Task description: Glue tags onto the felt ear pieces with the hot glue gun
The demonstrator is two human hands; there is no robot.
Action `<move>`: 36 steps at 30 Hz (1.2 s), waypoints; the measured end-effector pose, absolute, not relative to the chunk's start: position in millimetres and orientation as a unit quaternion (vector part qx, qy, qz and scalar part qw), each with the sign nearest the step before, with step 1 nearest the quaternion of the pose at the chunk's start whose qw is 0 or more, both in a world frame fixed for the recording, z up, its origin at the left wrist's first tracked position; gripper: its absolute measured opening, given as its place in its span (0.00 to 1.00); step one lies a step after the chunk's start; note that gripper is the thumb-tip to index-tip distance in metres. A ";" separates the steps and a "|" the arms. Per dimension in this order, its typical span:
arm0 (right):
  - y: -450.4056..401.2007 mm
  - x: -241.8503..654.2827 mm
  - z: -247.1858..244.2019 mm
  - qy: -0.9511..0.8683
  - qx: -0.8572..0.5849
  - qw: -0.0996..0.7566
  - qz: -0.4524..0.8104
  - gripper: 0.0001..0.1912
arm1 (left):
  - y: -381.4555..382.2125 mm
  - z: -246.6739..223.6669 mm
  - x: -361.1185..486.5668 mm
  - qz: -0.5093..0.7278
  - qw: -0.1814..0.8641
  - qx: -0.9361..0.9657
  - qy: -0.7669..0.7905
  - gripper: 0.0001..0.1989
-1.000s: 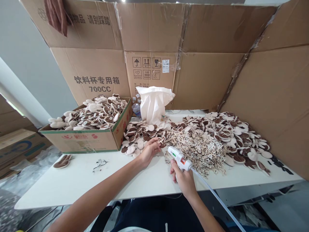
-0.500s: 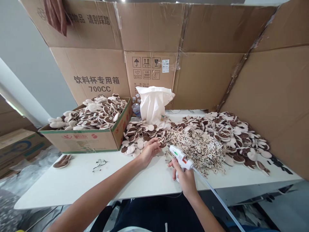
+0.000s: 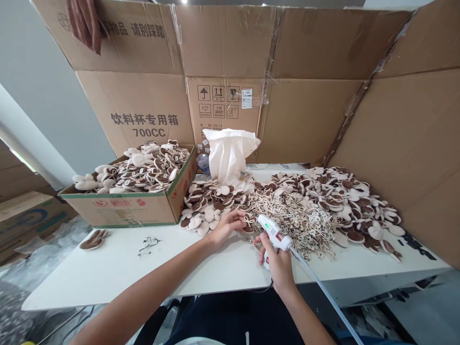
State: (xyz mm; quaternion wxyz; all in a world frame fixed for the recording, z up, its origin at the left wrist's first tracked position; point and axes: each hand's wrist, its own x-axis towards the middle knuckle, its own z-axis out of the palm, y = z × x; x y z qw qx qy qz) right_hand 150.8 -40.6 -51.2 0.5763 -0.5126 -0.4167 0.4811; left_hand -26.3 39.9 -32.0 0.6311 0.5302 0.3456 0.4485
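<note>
The left hand has its grip closed on a small, flat brown-and-cream plush piece, pinched at its left edge; a thin cream cord bow lies on its brown face. The piece is above the front of the white-topped desk, just left of the nozzle of a white plastic glue gun. The right hand has its grip wrapped around the gun's handle. A green patch and an orange-red part show on the gun's body; a long whitish rod runs from its rear. Contact between nozzle and piece cannot be confirmed.

Beside the gun lies a heap of tangled cream cord pieces; similar plush pieces are piled behind it and to its right. At left, a green-edged brown cardboard carton is filled above its rim with plush pieces; its red print is not legible.

The brown cardboard screen reads "饮料杯专用箱 700CC" and, higher, "物品 请别踩踏", partly covered by a reddish-brown cloth. Umbrella, up-arrow and glass symbols appear mid-panel, with "700 CC" beneath. A white sticker carries print too small to read.
</note>
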 end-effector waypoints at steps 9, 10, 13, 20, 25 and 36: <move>-38.8 150.6 -53.4 -0.409 -0.509 0.585 0.482 0.25 | 35.8 -25.3 -26.3 0.436 0.647 0.527 0.338 0.16; -39.0 150.7 -53.5 -0.412 -0.508 0.581 0.484 0.25 | 35.6 -25.1 -26.3 0.434 0.648 0.529 0.335 0.16; -39.6 150.8 -53.9 -0.418 -0.507 0.574 0.488 0.24 | 36.0 -25.8 -26.5 0.424 0.650 0.536 0.332 0.17; -40.5 149.9 -53.0 -0.395 -0.497 0.597 0.491 0.26 | 37.0 -28.1 -27.8 0.418 0.657 0.537 0.325 0.16; -39.3 150.7 -56.5 -0.394 -0.492 0.603 0.489 0.24 | 35.9 -28.6 -27.5 0.407 0.649 0.555 0.324 0.17; -36.1 150.1 -60.0 -0.396 -0.496 0.603 0.484 0.23 | 37.3 -31.8 -26.1 0.409 0.651 0.557 0.315 0.20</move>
